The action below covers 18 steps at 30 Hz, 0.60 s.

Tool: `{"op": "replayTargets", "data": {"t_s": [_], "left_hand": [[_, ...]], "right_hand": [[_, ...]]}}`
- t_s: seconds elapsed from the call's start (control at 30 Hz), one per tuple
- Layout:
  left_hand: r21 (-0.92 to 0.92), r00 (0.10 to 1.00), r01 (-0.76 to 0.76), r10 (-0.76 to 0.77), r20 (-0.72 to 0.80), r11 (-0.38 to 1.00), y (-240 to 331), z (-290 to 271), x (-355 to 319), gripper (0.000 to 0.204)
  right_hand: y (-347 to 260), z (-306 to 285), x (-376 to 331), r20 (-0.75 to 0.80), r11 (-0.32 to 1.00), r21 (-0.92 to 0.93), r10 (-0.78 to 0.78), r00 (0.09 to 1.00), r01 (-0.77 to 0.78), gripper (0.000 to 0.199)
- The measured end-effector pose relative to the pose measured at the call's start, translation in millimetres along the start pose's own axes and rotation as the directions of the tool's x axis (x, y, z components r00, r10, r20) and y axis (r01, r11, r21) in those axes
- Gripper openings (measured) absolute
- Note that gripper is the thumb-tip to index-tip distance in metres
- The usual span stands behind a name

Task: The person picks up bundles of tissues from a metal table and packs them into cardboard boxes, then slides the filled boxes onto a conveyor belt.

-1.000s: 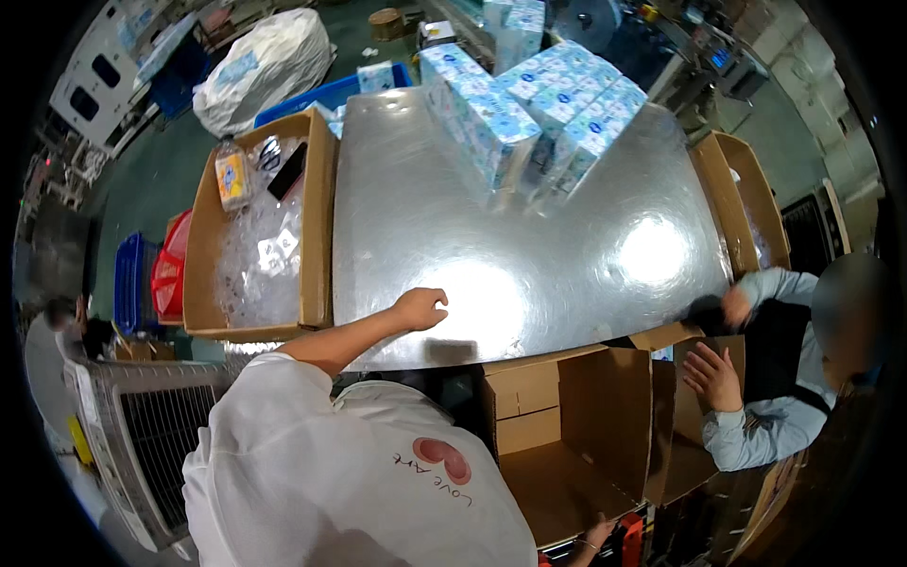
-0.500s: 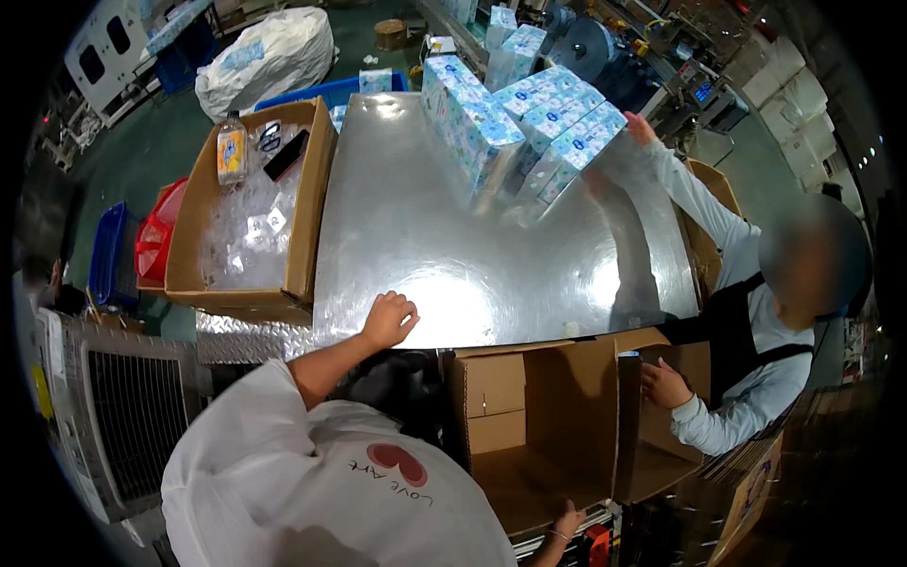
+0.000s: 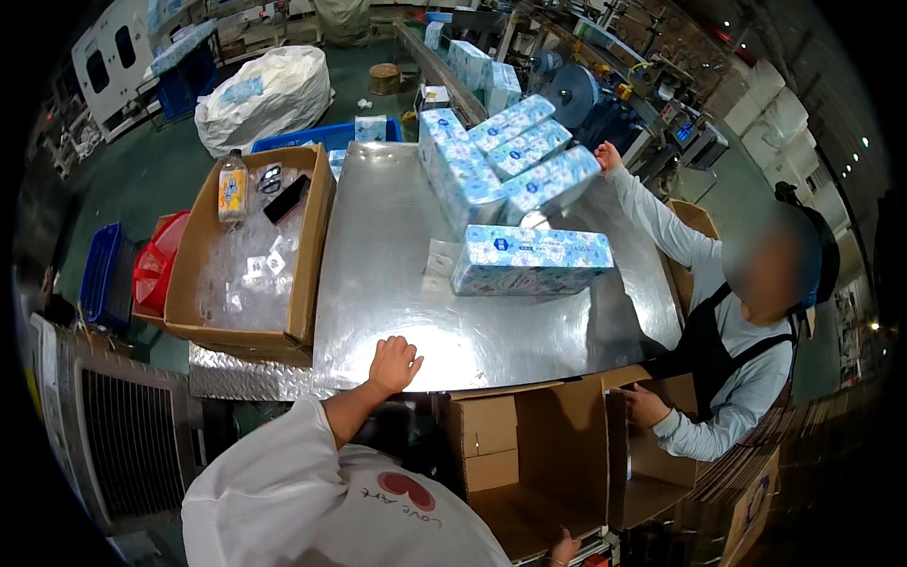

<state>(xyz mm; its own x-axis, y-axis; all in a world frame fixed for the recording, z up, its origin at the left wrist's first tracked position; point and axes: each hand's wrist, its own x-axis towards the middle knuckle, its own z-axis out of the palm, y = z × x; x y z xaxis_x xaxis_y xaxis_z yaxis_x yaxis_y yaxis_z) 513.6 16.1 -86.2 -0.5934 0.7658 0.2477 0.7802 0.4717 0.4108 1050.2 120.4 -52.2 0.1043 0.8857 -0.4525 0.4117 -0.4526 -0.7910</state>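
Note:
My left hand [image 3: 395,365] rests on the near edge of the shiny metal table [image 3: 378,255], fingers loosely bent and holding nothing. Low in the view, my right hand [image 3: 564,548] is at the near edge of an open, empty cardboard box [image 3: 557,454]; its thumb side shows at the rim and the other fingers are partly hidden. Nearest on the table lies one long light-blue flowered tissue pack [image 3: 534,260]. Behind it are several more tissue packs [image 3: 463,175], some at an angle. A co-worker's hand [image 3: 607,156] is beside the rear packs.
A carton of clear plastic [image 3: 250,274] at left holds a bottle [image 3: 232,187] and a phone [image 3: 287,199]. The co-worker's other hand [image 3: 646,406] is at a second cardboard box [image 3: 661,463]. A grey louvred unit [image 3: 123,444] stands lower left. Machinery [image 3: 576,94] is behind.
One tissue pack has come away from the group toward me and lies across the table; the rear packs have shifted apart. The view has tilted up. My hands stay about where they were.

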Motion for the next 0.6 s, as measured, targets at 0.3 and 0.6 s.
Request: {"op": "replayTargets", "data": {"t_s": [0.3, 0.6], "left_hand": [[0.051, 1.0, 0.016, -0.016, 0.001, 0.999, 0, -4, 1, 0.02], [0.044, 0.996, -0.016, 0.02, -0.082, 0.999, -7, 3, -7, 0.021]], "right_hand": [[6, 7, -2, -0.118, 0.891, -0.417, -0.25, 0.961, 0.18, 0.053], [22, 8, 30, -0.047, 0.72, -0.632, -0.405, 0.913, 0.287, 0.049]]}}
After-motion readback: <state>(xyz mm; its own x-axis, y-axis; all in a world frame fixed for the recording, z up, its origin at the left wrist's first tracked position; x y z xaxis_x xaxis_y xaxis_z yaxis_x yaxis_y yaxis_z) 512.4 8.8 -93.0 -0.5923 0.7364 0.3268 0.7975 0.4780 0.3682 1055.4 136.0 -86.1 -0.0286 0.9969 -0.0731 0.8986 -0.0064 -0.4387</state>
